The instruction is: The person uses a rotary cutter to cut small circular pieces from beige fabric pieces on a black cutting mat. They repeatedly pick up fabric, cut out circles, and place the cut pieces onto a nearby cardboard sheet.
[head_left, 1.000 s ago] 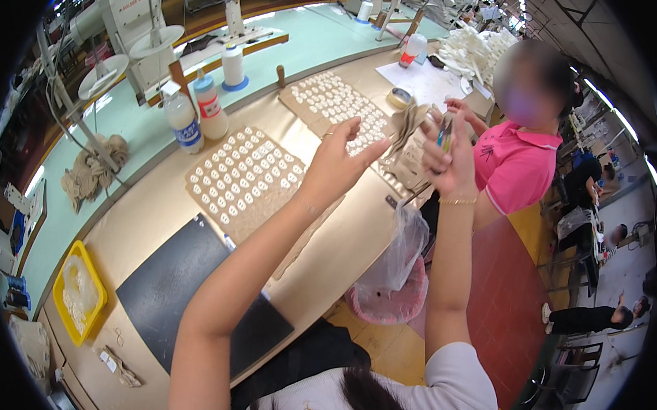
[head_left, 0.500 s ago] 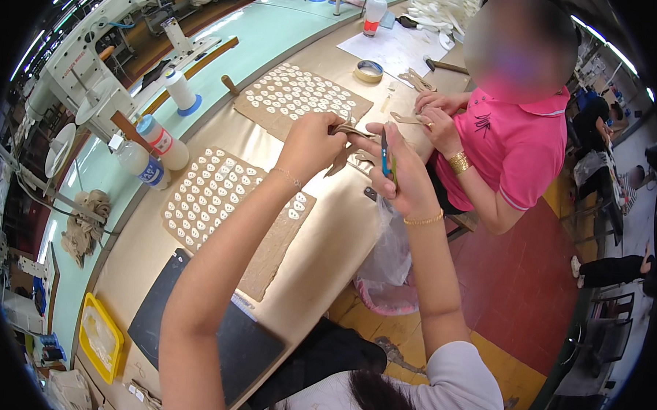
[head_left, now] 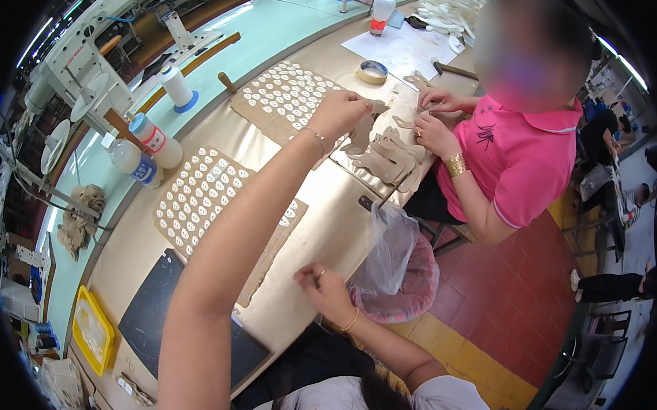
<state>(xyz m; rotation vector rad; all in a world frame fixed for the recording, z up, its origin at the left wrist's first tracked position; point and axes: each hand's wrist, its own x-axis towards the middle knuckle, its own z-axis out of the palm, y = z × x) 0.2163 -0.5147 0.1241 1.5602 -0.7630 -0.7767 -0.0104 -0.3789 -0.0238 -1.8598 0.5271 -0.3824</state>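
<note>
Left hand: Our left hand [head_left: 341,116] is closed in a pinch on a beige piece [head_left: 360,137], fingertips at its upper end so that, we judge, the rest can hang free.
Beige piece: It hangs over the table [head_left: 320,230], between the far sheet and the pile.
Right hand: Our right hand [head_left: 327,293] is drawn back near the table's front edge, fingers curled; we cannot tell whether anything is in them.
Pile: Similar pieces lie overlapped in a loose pile [head_left: 393,156] near the table edge, probably there so both people can reach it.
Co-worker: Beside the pile, a co-worker's hands [head_left: 436,129] handle a small piece, narrowing the room on that side.
Dotted sheets: The near sheet [head_left: 197,195] and far sheet [head_left: 274,100] carry rows of white shapes, seemingly spread flat to keep them apart; our left forearm crosses above the near one and hides part of it.
Table edge: A clear plastic bag [head_left: 385,244] hangs below the pile into a pink basket [head_left: 418,300], perhaps for scraps.
Farther out: A tape roll [head_left: 372,73] sits beyond the pile; two bottles [head_left: 155,142] and a thread cone [head_left: 175,88] stand behind the sheets; a dark board [head_left: 148,300] and yellow tray [head_left: 107,348] lie at our left.
</note>
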